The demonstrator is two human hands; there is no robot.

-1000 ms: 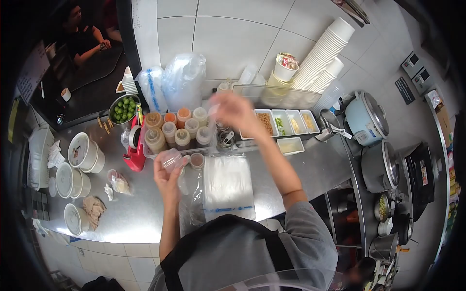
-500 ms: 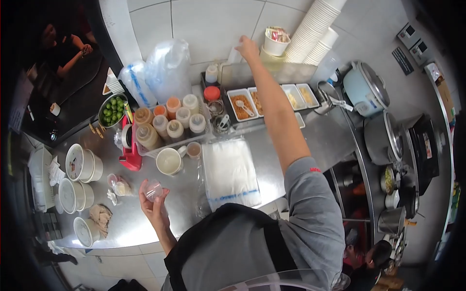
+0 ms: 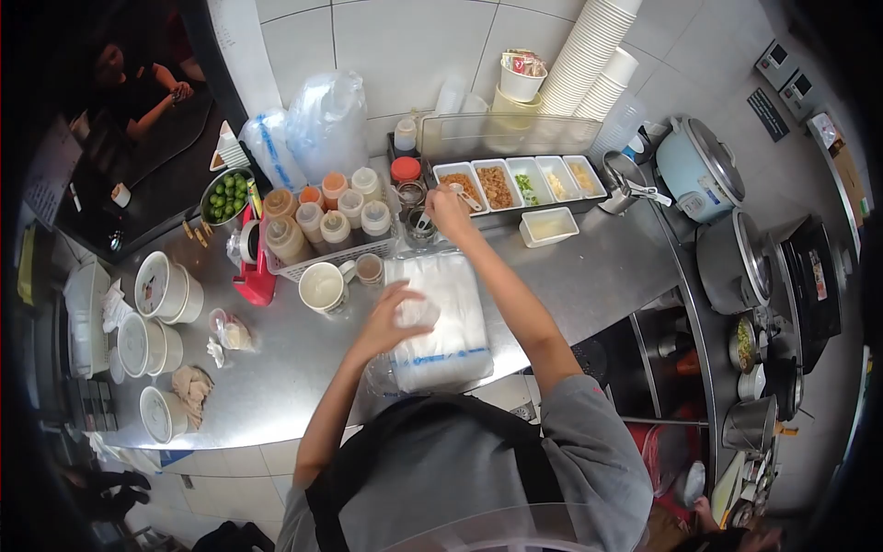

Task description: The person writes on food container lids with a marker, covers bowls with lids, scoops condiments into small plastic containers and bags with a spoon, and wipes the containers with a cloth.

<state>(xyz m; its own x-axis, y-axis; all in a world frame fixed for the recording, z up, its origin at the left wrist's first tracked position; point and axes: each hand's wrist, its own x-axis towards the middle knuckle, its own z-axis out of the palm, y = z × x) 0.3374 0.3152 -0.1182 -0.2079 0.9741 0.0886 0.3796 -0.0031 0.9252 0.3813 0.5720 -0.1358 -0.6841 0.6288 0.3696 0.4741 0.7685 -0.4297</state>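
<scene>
The left hand (image 3: 384, 322) grasped a clear plastic cup (image 3: 418, 314) above stacked plastic bags (image 3: 443, 354); blur obscured the cup's mouth direction and long axis. The right hand (image 3: 448, 214) was beside a jar (image 3: 418, 232), grip indeterminable. White trays (image 3: 533, 202) held brown bits (image 3: 495, 187) and chopped greens (image 3: 526, 189); a metal bowl (image 3: 221, 223), green limes (image 3: 228, 197).

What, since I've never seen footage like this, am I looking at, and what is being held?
There is no machine here: these are a person's own bare hands, seen by one camera worn on the head, looking forward and down. On the metal counter stand a basket of squeeze bottles, a mug, a flat stack of plastic bags and white tubs; farther back is a row of food dishes. The left hand holds what looks like a small clear cup, blurred. The right hand is near the dishes; whether it grips anything, I cannot tell.
</scene>
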